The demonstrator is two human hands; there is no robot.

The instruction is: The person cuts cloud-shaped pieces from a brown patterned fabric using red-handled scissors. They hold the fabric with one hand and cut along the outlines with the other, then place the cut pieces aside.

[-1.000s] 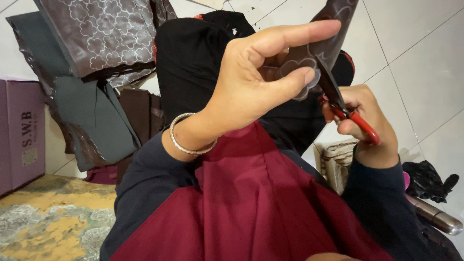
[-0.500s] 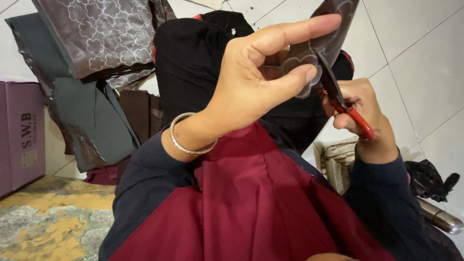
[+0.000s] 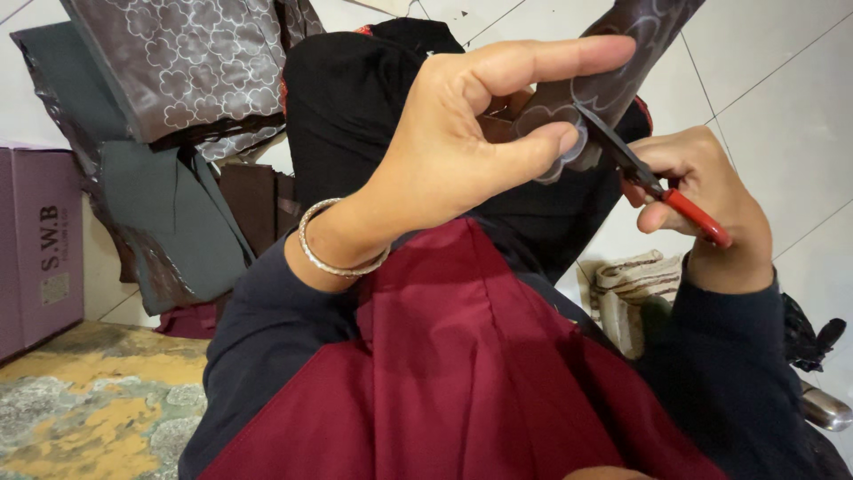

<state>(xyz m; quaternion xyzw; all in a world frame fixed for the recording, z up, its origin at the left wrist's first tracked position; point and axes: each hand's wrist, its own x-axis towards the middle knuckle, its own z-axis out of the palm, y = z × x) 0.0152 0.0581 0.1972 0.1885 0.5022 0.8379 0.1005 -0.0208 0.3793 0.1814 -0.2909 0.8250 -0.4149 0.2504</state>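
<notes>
While the left hand (image 3: 462, 147) pinches brown scalloped fabric (image 3: 613, 62), the right hand (image 3: 702, 209) grips red-handled scissors (image 3: 653, 182)

Purple cardboard box (image 3: 40, 249): at the far left edge, standing on the floor beside the patterned mat, partly cut off by the frame.
Box markings: pale lettering and a small square label on its side.
</notes>
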